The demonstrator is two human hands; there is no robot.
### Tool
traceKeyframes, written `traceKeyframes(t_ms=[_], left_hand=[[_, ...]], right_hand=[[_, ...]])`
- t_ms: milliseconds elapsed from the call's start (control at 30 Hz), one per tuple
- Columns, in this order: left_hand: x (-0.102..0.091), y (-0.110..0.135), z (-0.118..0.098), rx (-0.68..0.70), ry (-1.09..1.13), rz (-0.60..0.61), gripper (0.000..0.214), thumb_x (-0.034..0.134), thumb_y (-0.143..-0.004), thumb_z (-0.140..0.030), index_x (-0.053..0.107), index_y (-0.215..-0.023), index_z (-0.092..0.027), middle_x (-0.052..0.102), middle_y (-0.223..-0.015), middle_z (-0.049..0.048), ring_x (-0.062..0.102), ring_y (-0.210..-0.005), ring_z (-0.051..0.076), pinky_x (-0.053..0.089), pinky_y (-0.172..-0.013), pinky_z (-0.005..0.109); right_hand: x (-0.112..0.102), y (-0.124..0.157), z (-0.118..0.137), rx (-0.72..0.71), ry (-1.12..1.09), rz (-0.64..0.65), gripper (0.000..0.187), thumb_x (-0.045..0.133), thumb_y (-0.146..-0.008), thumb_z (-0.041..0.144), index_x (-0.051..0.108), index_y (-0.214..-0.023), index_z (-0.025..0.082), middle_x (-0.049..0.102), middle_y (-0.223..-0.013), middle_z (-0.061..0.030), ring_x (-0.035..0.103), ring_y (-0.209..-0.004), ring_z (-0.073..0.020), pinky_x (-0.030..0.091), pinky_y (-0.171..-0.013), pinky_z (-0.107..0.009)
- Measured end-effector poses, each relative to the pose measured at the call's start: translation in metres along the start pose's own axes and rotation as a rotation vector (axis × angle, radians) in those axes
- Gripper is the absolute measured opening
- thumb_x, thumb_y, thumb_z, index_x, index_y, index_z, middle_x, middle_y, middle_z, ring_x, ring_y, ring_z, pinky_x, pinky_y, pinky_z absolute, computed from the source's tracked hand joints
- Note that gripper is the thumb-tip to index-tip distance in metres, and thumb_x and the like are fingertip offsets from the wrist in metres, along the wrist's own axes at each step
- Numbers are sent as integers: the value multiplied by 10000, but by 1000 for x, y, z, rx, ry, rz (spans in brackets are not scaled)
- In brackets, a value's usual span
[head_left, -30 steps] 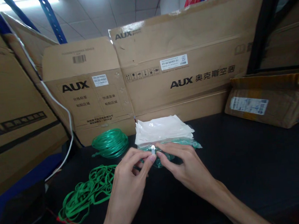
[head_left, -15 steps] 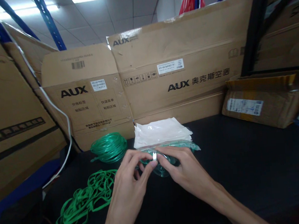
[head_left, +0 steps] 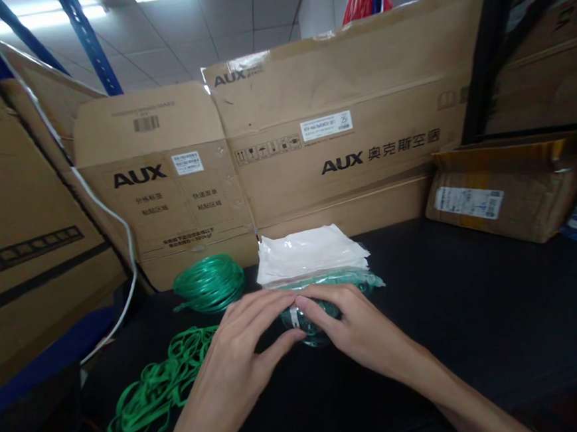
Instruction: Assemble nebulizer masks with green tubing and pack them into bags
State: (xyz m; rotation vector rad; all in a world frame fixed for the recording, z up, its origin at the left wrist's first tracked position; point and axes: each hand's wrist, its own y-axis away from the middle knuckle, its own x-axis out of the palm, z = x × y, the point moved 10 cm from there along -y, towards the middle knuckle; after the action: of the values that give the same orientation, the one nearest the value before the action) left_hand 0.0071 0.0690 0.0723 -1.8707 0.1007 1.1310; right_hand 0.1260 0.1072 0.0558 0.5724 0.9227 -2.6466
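Note:
Both my hands meet over a clear green-tinted plastic part (head_left: 311,326) with a small white clip on it, low on the black table (head_left: 476,321). My left hand (head_left: 240,359) pinches the part from the left, thumb below and fingers on top. My right hand (head_left: 350,331) grips it from the right with curled fingers. Just behind lies a stack of white plastic bags (head_left: 311,254) with more green-tinted parts under it.
A coil of green tubing (head_left: 208,283) sits left of the bags. Loose green elastic bands (head_left: 162,382) sprawl at the front left. AUX cardboard boxes (head_left: 341,119) wall the back. A taped carton (head_left: 503,186) stands at the right.
My hands have lowered the part toward the table and closed tighter over it. The white clip has tilted down between my fingertips. The camera has shifted slightly.

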Motion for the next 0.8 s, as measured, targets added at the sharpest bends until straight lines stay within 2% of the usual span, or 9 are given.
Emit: traceKeyframes(t_ms=[100, 167, 267, 433, 567, 667, 800], left_hand=[[-5, -1, 4, -23, 7, -22, 346, 738, -914, -291, 665, -1252, -280, 747, -1198, 40, 662, -1139, 248, 514, -996, 416], [-10, -1, 9, -56, 13, -35, 304, 742, -908, -291, 691, -1206, -264, 756, -1153, 46, 676, -1089, 249, 534, -957, 408], [-16, 0, 18, -119, 19, -53, 269, 742, -904, -288, 707, -1168, -254, 752, -1127, 46, 682, -1050, 242, 546, -926, 387], [-20, 1, 21, -142, 17, -54, 286, 742, -903, -310, 708, -1184, -276, 751, -1148, 32, 682, -1065, 241, 533, -952, 387], [-19, 2, 18, -121, 9, -45, 274, 737, -906, -308, 710, -1175, -265, 751, -1154, 41, 682, -1076, 247, 530, -955, 399], [-17, 1, 18, -125, 18, -29, 269, 736, -907, -293, 709, -1173, -263, 747, -1166, 43, 680, -1091, 246, 528, -968, 404], [-17, 0, 19, -144, 113, -29, 319, 767, -883, -316, 712, -1195, -282, 747, -1183, 38, 685, -1096, 242, 535, -985, 394]], right_hand=[[-2, 1, 2, -4, -37, 0, 210, 572, -1017, 312, 755, -1094, 245, 779, -1122, -29, 696, -1101, -232, 492, -1000, -346], [-4, 3, 1, 5, -56, -6, 191, 638, -976, 311, 718, -1135, 241, 758, -1145, -28, 687, -1086, -223, 500, -983, -332], [-1, 4, -1, 10, -73, 35, 310, 699, -918, 261, 651, -1224, 256, 721, -1176, -26, 676, -1046, -218, 536, -899, -315], [3, 2, -2, -12, -94, 50, 319, 670, -917, 196, 655, -1228, 268, 728, -1069, -8, 672, -915, -197, 532, -755, -282], [3, 1, -3, 19, -60, 41, 250, 640, -946, 237, 685, -1191, 246, 732, -967, -2, 658, -840, -186, 512, -716, -278], [3, 1, -1, -5, -27, 35, 238, 658, -926, 237, 709, -1158, 243, 750, -974, -1, 647, -774, -174, 506, -683, -273], [-6, 0, 1, -45, -9, -45, 309, 695, -877, 192, 714, -1182, 236, 770, -1122, -21, 702, -978, -209, 522, -882, -307]])
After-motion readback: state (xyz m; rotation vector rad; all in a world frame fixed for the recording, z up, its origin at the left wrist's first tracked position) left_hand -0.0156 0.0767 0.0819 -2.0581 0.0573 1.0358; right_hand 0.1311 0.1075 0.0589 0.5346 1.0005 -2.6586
